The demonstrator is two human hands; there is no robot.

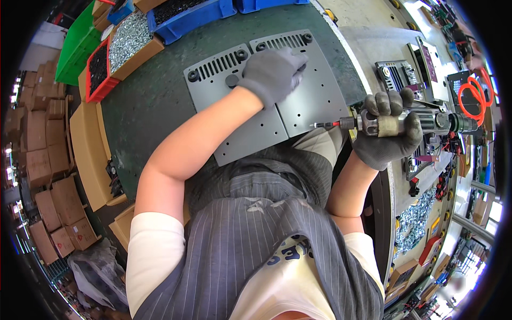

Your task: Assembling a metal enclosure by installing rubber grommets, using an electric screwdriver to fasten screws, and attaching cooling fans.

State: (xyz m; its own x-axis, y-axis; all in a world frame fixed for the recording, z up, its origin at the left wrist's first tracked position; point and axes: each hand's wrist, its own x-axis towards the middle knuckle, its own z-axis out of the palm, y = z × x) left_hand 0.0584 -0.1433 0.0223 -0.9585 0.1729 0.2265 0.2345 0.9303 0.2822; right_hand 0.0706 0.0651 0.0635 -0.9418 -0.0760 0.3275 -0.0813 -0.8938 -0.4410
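Note:
Two grey metal panels lie side by side on the green work surface: a left panel point(256, 134) and a right panel point(314, 96). Each has a row of slots along its far edge and small holes. Black round feet point(241, 55) sit near the slots, and a dark disc point(232, 80) rests beside my left wrist. My left hand point(273, 76), in a grey glove, is over the panels' far part with its fingers curled in; what they hold is hidden. In my gloved right hand point(388, 128) is a power screwdriver point(426, 121), its bit pointing left above the right panel's near corner.
At the far left stand a box of silvery screws point(130, 38), a red bin point(100, 72) of black parts and a green bin point(80, 50). Blue bins point(194, 21) line the far edge. On the right, a conveyor line carries parts and an orange coiled hose point(474, 98). Cartons are stacked left.

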